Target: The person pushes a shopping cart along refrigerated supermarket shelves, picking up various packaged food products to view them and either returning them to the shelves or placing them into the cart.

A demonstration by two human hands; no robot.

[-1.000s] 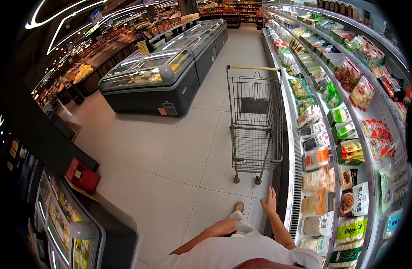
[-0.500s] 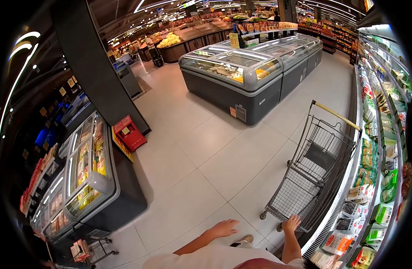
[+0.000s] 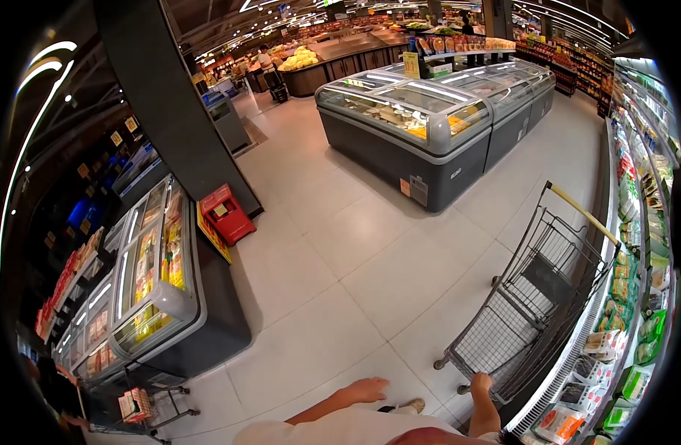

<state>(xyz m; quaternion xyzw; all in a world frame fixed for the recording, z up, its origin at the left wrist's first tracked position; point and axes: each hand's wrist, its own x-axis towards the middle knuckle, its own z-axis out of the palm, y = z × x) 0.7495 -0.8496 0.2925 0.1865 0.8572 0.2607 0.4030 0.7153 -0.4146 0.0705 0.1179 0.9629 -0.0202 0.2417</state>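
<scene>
Left hand (image 3: 364, 390): its grip is hanging loosely open in front of the white shirt (image 3: 355, 426), holding nothing, with the pale tiled floor (image 3: 311, 311) showing beyond.
Right hand (image 3: 480, 383): its grip is showing bent fingers at the cart's near end; whether they are touching the frame, and how far they are opening, cannot be told.
Shopping cart (image 3: 515, 326): it is standing ahead and to the right, beside the chilled shelves, its yellow handle (image 3: 583, 214) pointing away.
Chilled shelves (image 3: 567, 348): they are running along the right side, carrying bagged food (image 3: 600, 343).
Island freezer (image 3: 403, 159): it is standing farther ahead, well apart from the hands.
Left side: another freezer (image 3: 225, 315) is standing near a red box (image 3: 227, 215) and a dark pillar (image 3: 173, 104).
Lower left: a second cart (image 3: 173, 411) is carrying a red-and-white package (image 3: 135, 406).
</scene>
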